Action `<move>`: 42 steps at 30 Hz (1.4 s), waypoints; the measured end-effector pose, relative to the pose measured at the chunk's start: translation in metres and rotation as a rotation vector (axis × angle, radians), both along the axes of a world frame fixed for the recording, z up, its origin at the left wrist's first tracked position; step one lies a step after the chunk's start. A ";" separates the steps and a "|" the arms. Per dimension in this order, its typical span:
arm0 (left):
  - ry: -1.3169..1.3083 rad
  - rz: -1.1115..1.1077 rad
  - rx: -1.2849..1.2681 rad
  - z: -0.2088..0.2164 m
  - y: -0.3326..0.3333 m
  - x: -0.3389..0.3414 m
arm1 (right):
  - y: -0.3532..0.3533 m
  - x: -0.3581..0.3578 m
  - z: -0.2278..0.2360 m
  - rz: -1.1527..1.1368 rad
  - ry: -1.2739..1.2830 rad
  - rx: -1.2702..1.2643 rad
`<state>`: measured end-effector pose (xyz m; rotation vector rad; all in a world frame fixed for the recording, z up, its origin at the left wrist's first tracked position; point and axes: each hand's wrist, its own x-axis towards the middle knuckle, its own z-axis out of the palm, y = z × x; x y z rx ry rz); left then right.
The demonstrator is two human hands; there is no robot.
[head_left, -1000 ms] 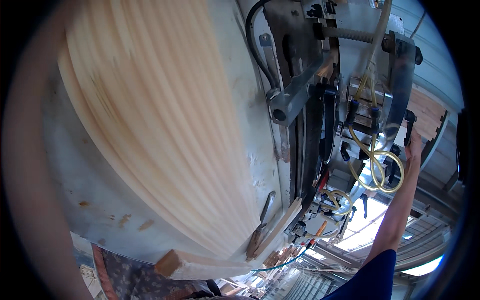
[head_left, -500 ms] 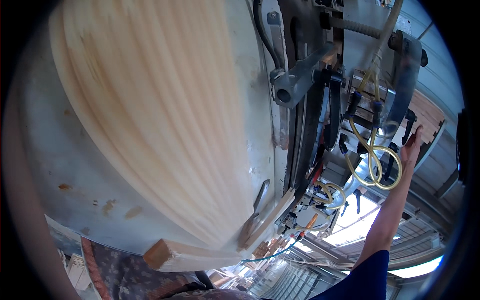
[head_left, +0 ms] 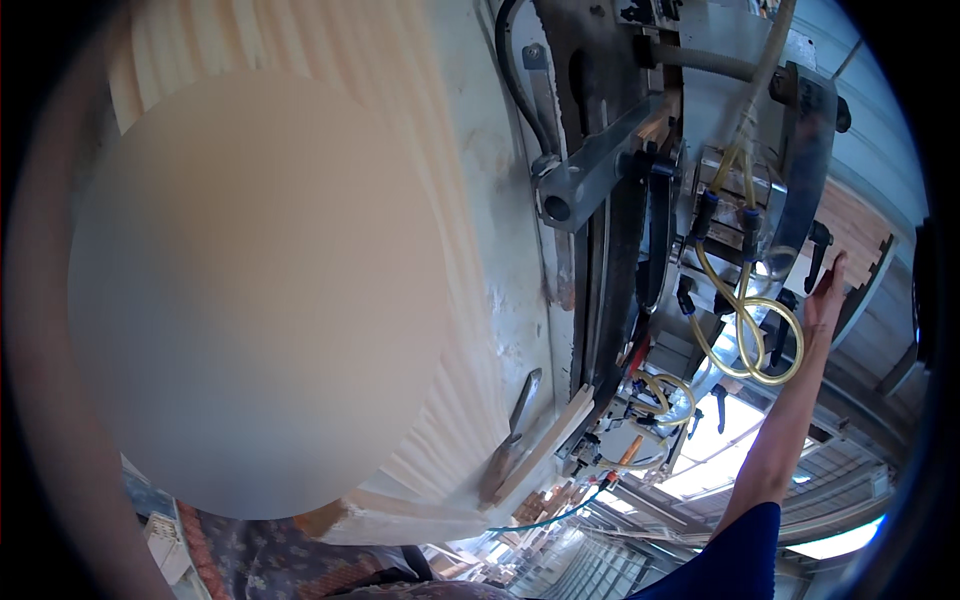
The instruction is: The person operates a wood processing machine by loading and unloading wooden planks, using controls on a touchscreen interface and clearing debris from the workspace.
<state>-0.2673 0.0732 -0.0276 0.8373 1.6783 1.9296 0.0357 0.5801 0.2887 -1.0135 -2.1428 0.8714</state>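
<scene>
My right hand [head_left: 826,298] reaches out at the right, fingers stretched and lying against the lower edge of a pale reddish wood panel [head_left: 848,232]. A black clamp lever [head_left: 817,250] stands just beside the fingers. My left hand is not visible; only a dim, skin-toned band, perhaps my left arm, runs along the left rim. A wide pale board with streaky grain [head_left: 300,40] fills the upper left. Much of it is covered by a large round blur, which hides whatever is there.
A machine with a grey metal bar [head_left: 600,165] and looped yellow air tubes [head_left: 770,378] stands between the board and my right arm. A squared wood block [head_left: 420,520] and a thin wood strip [head_left: 545,445] lie at the near side. A teal hose [head_left: 545,522] runs below.
A round blur now covers much of the pale board. The view has shifted slightly. My right hand stays by the wood panel.
</scene>
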 end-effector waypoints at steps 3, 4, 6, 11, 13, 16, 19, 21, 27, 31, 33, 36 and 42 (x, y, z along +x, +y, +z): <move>-0.028 -0.021 0.017 0.002 -0.001 -0.005 | 0.002 0.000 0.001 0.004 -0.017 -0.025; -0.046 -0.024 0.020 0.002 -0.001 -0.006 | 0.004 0.002 0.002 0.023 -0.029 -0.065; -0.072 -0.006 -0.006 0.007 -0.003 -0.008 | 0.005 -0.001 0.000 0.025 -0.021 -0.092; -0.144 0.056 -0.188 0.015 0.020 -0.002 | 0.005 0.009 -0.008 -0.001 -0.010 -0.063; -0.196 0.020 -0.125 0.011 0.013 -0.012 | 0.008 0.003 -0.011 -0.004 0.014 -0.048; -0.203 -0.026 -0.055 -0.004 0.010 -0.018 | 0.006 -0.002 -0.008 0.014 -0.008 -0.026; -0.275 -0.011 0.078 -0.005 0.021 -0.012 | -0.005 0.016 0.011 -0.162 -0.518 0.196; -0.318 0.008 0.165 -0.007 0.025 -0.008 | -0.051 0.027 0.004 -0.146 -0.475 0.701; -0.348 0.104 0.187 0.000 0.002 -0.017 | -0.314 0.092 -0.055 0.429 -0.345 0.345; -0.291 0.262 0.197 0.003 -0.028 -0.010 | -0.432 0.054 -0.166 0.680 -0.687 -0.048; -0.221 0.296 0.181 0.009 -0.056 0.013 | -0.456 0.045 -0.204 0.650 -0.697 -0.103; -0.071 0.266 -0.134 0.018 -0.103 0.059 | -0.472 0.034 -0.240 0.511 -0.756 0.012; 0.640 -0.028 -0.517 0.062 -0.131 0.109 | -0.472 0.030 -0.252 0.487 -0.653 0.168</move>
